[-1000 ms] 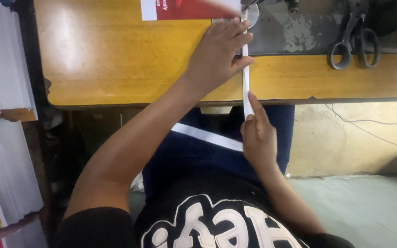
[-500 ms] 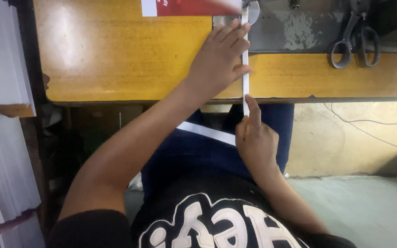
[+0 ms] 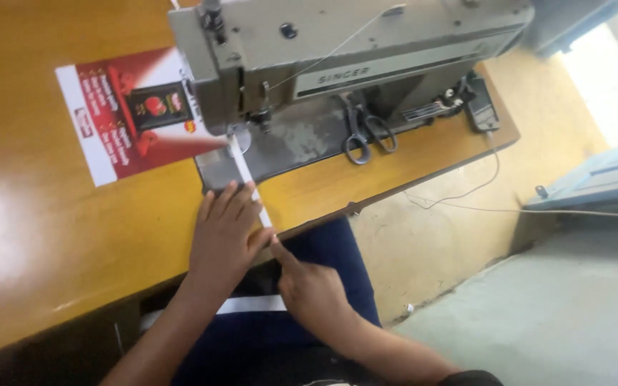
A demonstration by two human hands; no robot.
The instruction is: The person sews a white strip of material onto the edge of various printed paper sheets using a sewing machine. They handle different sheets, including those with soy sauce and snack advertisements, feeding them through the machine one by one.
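Left hand (image 3: 224,232): lying flat on the wooden table (image 3: 51,236), fingers spread narrow, pressing down on the white strip (image 3: 250,184).
Right hand (image 3: 309,286): sitting at the table edge, index finger extended and touching the strip's near end, other fingers curled in; gripping nothing.
White strip: running from under the left fingertips away toward the needle area of the grey sewing machine (image 3: 337,57).
Scissors (image 3: 363,132): lying on the machine bed, well beyond the fingertips, to their right.
Red leaflet (image 3: 126,111): lying flat beyond the left fingers, to their left.
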